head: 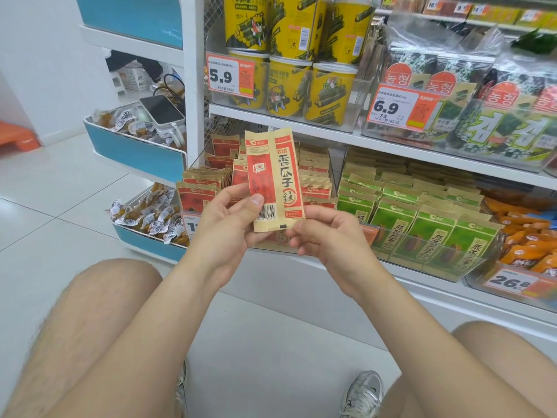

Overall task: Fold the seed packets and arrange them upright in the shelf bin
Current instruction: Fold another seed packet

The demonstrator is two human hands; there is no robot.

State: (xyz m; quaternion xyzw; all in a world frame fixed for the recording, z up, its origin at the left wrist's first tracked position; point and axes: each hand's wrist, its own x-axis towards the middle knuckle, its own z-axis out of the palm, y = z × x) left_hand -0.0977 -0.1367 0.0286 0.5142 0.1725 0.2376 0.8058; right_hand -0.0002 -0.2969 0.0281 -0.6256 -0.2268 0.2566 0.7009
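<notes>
At centre frame, my left hand (229,218) pinches the lower left edge of a red-and-tan seed packet (272,176), thumb pressed on its front. My right hand (327,233) grips the bottom right corner with curled fingers, holding the packet upright before the shelf. The folding step looks to be in hand, the packet seemingly creased lengthwise; the next move, I judge, calls for standing it among the red packets (315,179) in the shelf bin (197,159) just behind.
</notes>
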